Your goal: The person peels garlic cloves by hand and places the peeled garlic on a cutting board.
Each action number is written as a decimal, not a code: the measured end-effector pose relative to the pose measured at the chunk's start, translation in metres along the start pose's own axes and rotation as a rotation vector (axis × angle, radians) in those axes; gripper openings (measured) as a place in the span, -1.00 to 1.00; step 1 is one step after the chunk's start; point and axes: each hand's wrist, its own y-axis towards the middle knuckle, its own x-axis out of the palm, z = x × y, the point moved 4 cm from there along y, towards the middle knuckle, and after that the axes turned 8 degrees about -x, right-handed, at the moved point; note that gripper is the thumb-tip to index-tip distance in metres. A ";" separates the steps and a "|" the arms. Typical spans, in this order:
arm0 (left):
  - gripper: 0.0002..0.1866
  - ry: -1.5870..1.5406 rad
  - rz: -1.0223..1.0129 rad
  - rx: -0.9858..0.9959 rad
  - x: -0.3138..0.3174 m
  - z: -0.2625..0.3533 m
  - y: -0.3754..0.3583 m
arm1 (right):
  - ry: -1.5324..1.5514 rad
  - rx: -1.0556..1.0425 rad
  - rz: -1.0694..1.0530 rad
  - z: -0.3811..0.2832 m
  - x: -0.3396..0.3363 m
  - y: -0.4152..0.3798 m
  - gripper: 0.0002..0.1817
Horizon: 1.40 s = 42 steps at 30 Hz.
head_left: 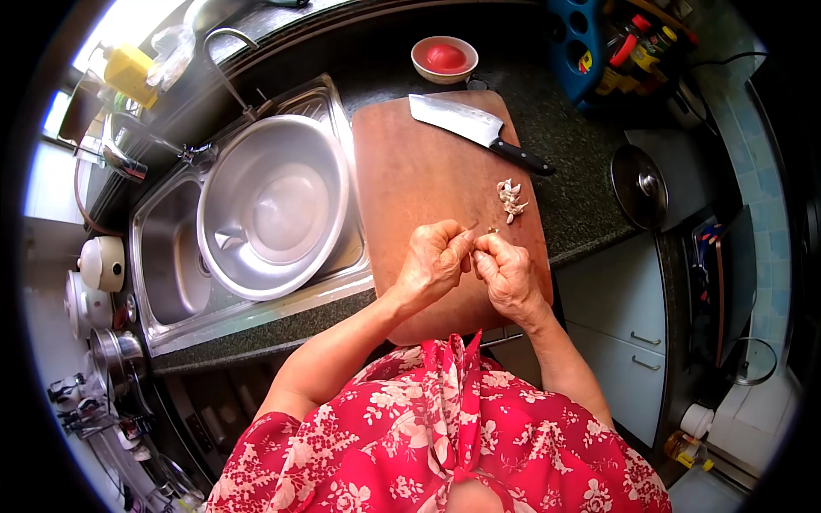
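Observation:
Over the lower part of the wooden cutting board, my two hands meet with their fingertips together. My left hand is closed in a pinch, thumb and forefinger pressed against the other hand's fingers. My right hand is closed too. Between them is a small piece, mostly hidden by the fingers, that looks like a garlic clove. Just beyond my right hand lies a little heap of garlic cloves. A broad kitchen knife rests across the board's far end, its black handle pointing right.
Left of the board, a large metal basin sits over the steel sink, below a faucet. A bowl with something red stands behind the board. To the right are a pan lid and a blue rack near bottles.

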 end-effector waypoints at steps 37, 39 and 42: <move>-0.84 -0.430 -0.101 -0.246 -0.067 -0.016 -0.033 | 0.527 0.274 -0.028 -0.015 0.071 0.017 -0.91; -0.84 -0.494 -0.152 -0.291 -0.076 -0.019 -0.035 | 0.330 0.114 -0.097 -0.019 0.080 0.022 -0.85; -0.86 -0.651 -0.267 -0.396 -0.085 -0.025 -0.040 | -0.190 -0.321 -0.013 -0.048 0.083 0.029 -0.92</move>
